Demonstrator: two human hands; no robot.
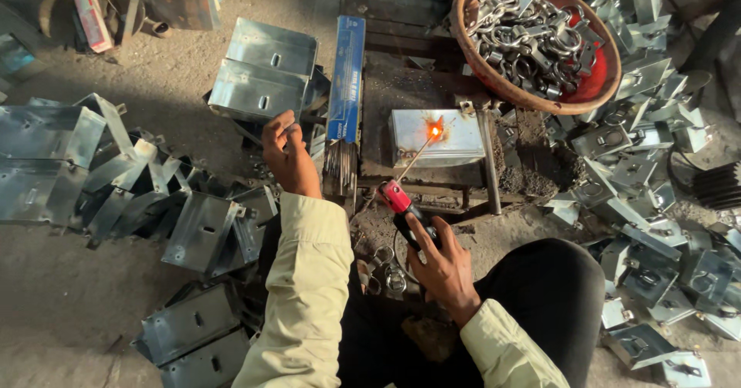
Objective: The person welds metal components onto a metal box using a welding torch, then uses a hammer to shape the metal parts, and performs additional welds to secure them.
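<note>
My right hand (441, 263) grips a welding electrode holder (403, 206) with a red head and black handle. Its thin rod (417, 158) runs up to a glowing orange tip (436, 132) touching a shiny rectangular metal box (436, 136) on a small dark work stand (421, 183). My left hand (287, 152) is raised to the left of the stand, fingers curled loosely, resting near a bent metal bracket (262, 91); it holds nothing that I can see. My dark-trousered knee (540, 295) sits at lower right.
A round basket (594, 87) of metal rings and clasps stands at the upper right. A blue electrode box (346, 79) with loose rods lies beside the stand. Several folded sheet-metal pieces (77, 164) pile at the left, finished ones with rings (641, 172) at the right.
</note>
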